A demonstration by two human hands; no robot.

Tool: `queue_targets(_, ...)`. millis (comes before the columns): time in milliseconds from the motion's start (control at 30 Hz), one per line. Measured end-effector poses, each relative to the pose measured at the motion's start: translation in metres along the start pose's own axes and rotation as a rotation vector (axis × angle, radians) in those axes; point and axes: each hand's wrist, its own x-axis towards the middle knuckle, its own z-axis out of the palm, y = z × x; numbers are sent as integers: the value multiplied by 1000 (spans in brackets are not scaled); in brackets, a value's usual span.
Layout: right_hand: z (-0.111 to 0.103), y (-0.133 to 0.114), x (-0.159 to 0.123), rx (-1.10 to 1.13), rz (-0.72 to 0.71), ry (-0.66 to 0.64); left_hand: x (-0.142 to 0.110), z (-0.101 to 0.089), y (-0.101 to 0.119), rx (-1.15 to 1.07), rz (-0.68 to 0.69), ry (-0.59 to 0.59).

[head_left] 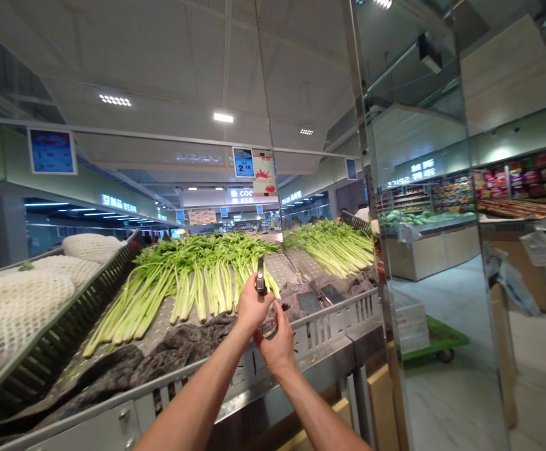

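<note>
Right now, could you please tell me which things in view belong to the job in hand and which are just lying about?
Belonging, it seems:
small dark object in the left hand
nearby celery

Apparently just about:
crumpled dark cloth
white netted bundles
hanging blue price sign

Looks like a supermarket's produce section: celery [143,300] spread on a display, price sign [243,164] above, lit "BEAN" sign [118,202], packaged goods [529,175] shelved at right

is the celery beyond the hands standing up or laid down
Laid down: the celery stretches lengthwise across the shelf, pale stalk ends toward the front, leafy tops toward the back.
</note>
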Motion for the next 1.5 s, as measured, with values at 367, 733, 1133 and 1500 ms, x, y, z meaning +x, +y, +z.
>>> queue_targets(367, 6, -2, 0, -30, -12, -4, 3, -6, 0, 49, -57, 4)
queue_targets(733, 32, -16, -3, 19, -49, -31, 11, -29, -28, -8, -43, 50)
queue_targets(1133, 51, -41, -5, 45, -29, -120, 12, -62, -30, 29, -110, 128)
queue_targets(1500, 66, -47, -13, 92, -21, -180, 11, -76, -49, 9, -171, 178)
